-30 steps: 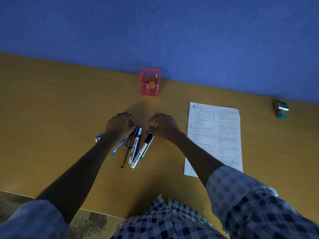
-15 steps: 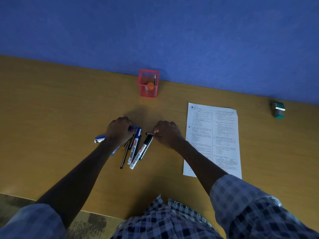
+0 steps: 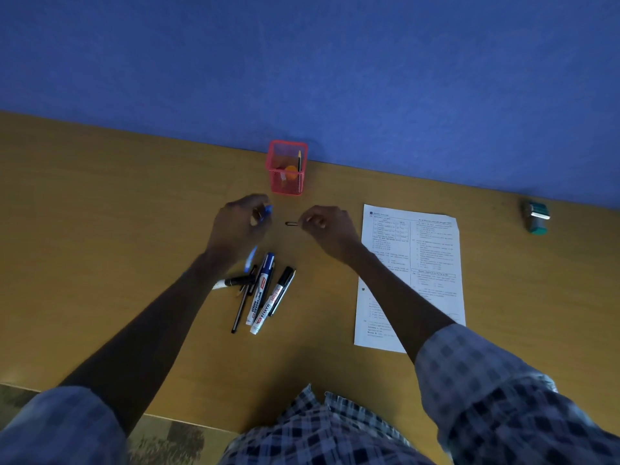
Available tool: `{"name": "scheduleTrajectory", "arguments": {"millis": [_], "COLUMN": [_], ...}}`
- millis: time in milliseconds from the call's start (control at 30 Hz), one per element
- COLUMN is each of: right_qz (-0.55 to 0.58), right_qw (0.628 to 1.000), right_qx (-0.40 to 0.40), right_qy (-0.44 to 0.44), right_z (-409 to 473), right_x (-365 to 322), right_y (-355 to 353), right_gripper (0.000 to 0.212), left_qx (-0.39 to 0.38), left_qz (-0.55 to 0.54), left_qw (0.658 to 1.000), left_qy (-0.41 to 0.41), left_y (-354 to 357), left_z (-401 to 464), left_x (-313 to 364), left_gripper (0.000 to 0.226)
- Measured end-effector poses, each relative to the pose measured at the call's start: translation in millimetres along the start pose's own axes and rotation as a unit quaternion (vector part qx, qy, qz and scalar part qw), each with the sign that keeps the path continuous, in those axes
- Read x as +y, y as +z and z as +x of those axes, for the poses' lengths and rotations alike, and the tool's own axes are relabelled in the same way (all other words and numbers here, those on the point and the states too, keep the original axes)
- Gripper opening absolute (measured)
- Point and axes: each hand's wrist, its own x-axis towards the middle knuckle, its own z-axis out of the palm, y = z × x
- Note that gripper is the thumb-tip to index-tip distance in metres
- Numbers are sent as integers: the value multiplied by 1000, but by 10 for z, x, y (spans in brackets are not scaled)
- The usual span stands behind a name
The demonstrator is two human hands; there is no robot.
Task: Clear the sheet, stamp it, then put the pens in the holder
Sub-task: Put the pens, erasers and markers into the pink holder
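Note:
A red mesh holder [image 3: 287, 167] stands by the blue wall with a pencil and something orange inside. My left hand [image 3: 240, 226] is raised just below and left of it, closed around a blue pen [image 3: 252, 256] whose ends stick out above and below the fist. My right hand [image 3: 327, 228] pinches a thin dark pen [image 3: 291, 223] that points left. A pile of markers and pens [image 3: 261, 293] lies on the table under my left wrist. The printed sheet [image 3: 414, 273] lies flat to the right, with my right forearm across its lower left.
A green and grey stamp [image 3: 536, 217] sits at the far right near the wall. The wooden table [image 3: 100, 229] runs left and right. My checked shirt fills the bottom edge.
Both hands have lifted off the pile and moved toward the holder, each carrying a pen. The rest of the pens stay on the table.

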Motion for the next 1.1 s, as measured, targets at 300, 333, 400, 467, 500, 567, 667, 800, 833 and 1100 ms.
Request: {"name": "scheduleTrajectory", "arguments": {"millis": [300,333,400,467,500,567,667,800,833,1100], "right_qz": [126,136,129,83,54,-7,-79,-109,-107,-60], "right_qw": [981,977,974,979,983,987,988,987,987,982], "right_qx": [148,162,184,185,178,159,134,118,122,177], "right_qy": [15,8,0,-7,-9,-15,-24,-13,-11,-33], "right_z": [447,497,597,691,730,799,894,985,993,877], "right_x": [-320,-351,-406,-436,-441,-440,-434,-431,-437,-357], "right_y": [-323,-350,-391,-412,-412,-396,-344,-264,-249,-145], "right_gripper": [24,22,11,13,16,18,21,24,25,26], "left_qx": [151,167,184,184,179,155,117,88,76,70], "left_qz": [-22,-35,-53,-52,-50,-41,-9,31,44,82], "left_qw": [983,980,976,975,977,983,990,994,995,994], "left_qy": [98,101,106,108,106,94,73,59,55,23], "left_y": [-390,-418,-456,-448,-427,-351,-211,-88,-68,-46], "left_z": [690,758,883,992,1037,1101,1121,1114,1118,1017], "left_x": [371,404,445,452,448,421,359,266,243,101], "left_gripper": [21,21,20,18,17,17,17,14,15,44]}}
